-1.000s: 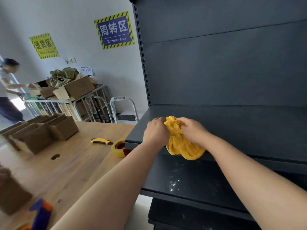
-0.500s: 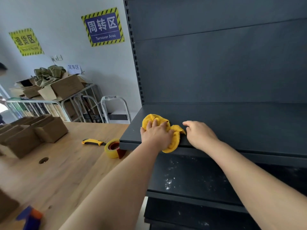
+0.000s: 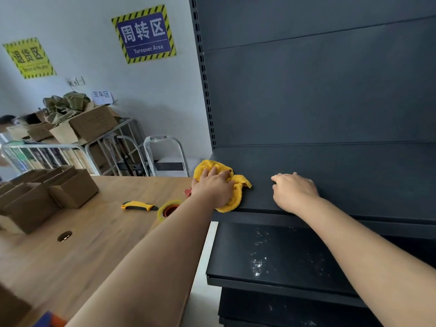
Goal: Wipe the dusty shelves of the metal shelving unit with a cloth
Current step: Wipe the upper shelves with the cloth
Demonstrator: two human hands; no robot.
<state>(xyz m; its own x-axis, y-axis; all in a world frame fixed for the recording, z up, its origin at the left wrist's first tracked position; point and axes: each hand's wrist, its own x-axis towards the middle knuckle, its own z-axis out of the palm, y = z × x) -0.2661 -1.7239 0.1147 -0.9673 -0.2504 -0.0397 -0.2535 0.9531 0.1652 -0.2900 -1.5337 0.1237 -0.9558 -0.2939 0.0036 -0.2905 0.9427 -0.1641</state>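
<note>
Pressing your left hand (image 3: 213,187) flat, fingers straight and spread, you are holding the yellow cloth (image 3: 236,199) down on the top shelf (image 3: 354,180) at its front left corner. The cloth is bunching under your palm and drooping a little over the shelf's front edge (image 3: 271,214). Your right hand (image 3: 295,193) is resting on the same shelf, right of the cloth and apart from it, fingers loosely curled and grasping nothing. Beyond that hand the shelf's dark surface is stretching right, out of view, and back to the rear panel (image 3: 330,90). Below the top shelf, a lower shelf (image 3: 236,256) is showing white dust specks. Left of the top shelf, a tape roll (image 3: 169,208) and a utility knife (image 3: 139,206) are lying on the wooden table (image 3: 82,256), the tape roll close to the shelf's left edge.
</note>
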